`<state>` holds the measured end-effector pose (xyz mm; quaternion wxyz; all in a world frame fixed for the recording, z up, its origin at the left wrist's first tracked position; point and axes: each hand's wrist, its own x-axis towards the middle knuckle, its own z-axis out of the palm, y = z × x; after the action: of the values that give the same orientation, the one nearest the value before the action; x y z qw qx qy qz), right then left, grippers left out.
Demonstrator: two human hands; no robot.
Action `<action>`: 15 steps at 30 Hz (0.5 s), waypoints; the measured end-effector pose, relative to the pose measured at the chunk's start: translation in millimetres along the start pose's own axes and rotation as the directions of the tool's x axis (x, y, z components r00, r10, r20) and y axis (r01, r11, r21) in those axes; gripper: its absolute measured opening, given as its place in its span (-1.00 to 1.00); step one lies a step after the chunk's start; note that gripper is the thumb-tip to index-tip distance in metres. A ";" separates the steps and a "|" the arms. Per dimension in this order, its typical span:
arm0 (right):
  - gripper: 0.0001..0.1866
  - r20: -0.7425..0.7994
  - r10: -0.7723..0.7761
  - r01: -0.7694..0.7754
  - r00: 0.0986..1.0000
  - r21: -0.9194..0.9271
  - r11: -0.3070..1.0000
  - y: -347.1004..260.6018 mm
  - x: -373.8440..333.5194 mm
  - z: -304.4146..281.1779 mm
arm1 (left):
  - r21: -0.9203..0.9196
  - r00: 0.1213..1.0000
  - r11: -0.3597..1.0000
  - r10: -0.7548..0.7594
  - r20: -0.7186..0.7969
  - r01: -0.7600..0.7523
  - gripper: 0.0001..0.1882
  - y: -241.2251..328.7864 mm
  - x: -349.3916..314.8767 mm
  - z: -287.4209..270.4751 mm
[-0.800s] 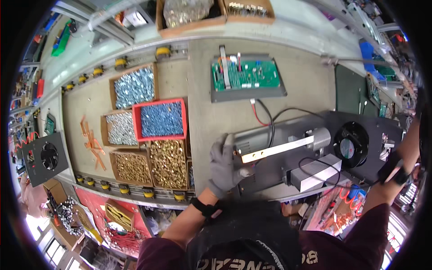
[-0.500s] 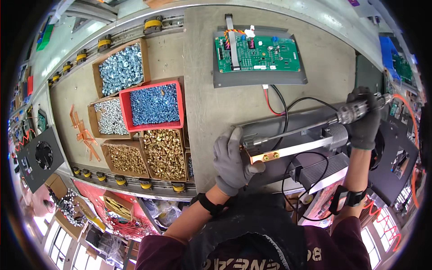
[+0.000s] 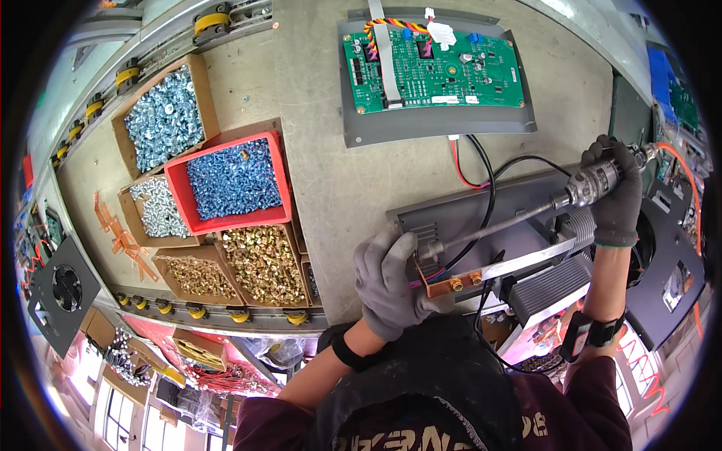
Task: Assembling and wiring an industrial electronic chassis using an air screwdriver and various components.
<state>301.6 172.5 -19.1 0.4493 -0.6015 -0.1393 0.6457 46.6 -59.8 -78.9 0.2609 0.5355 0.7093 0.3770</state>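
My right hand (image 3: 618, 199), in a grey glove, is wrapped around an air screwdriver (image 3: 594, 185) with a metal body. Its long shaft (image 3: 500, 228) slants down to the left, and the tip end meets a fastener spot at the inner face of a copper bracket (image 3: 444, 287). My left hand (image 3: 385, 284), also gloved, grips the end of this bracket, fingers behind and thumb in front. Two brass-coloured bolts (image 3: 456, 285) sit on the bracket, which joins a flat metal bar (image 3: 519, 260). What the left fingertips press on is partly hidden.
Behind lies a green circuit board (image 3: 440, 71) on a grey plate. To the left stand a red bin (image 3: 284, 177) of blue screws, cardboard boxes (image 3: 197, 83) of fasteners and copper strips (image 3: 120, 237). An orange air hose (image 3: 696, 180) runs down the right side. Black cables (image 3: 492, 180) cross the grey panel.
The whole view has shifted and come closer. My left hand's fingers have shifted on the bracket, and the bracket is tilted a little. The right hand still holds the screwdriver.
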 end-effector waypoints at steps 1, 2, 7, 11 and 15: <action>-0.81 -0.022 -0.021 0.021 1.000 -0.009 1.000 0.4 -1.9 -2.6 | -0.012 1.000 1.000 -0.019 -0.009 0.019 -0.24 0.0 0.0 0.7; -0.80 0.022 -0.002 0.002 1.000 -0.022 1.000 2.0 -4.1 -5.7 | -0.029 0.999 0.999 -0.036 -0.029 0.035 -0.24 -0.1 0.0 0.9; -0.79 0.006 0.052 -0.052 0.999 0.003 0.999 3.9 -11.1 -16.0 | 0.021 1.000 1.000 0.000 0.030 0.000 -0.30 -0.2 1.0 -2.1; -0.79 -0.104 -0.083 0.081 0.991 -0.020 0.996 4.7 -11.4 -13.8 | 0.030 0.998 0.999 0.021 0.055 -0.023 -0.33 0.0 2.7 -2.9; -0.84 -0.112 0.083 -0.090 0.990 -0.066 0.994 26.7 -12.6 -13.5 | 0.015 0.999 1.000 0.008 0.044 -0.009 -0.34 1.0 3.6 -0.6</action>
<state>301.1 143.3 -33.4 0.4062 -0.6569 -0.1110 0.6254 45.7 -56.3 -77.6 0.2706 0.5485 0.7039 0.3611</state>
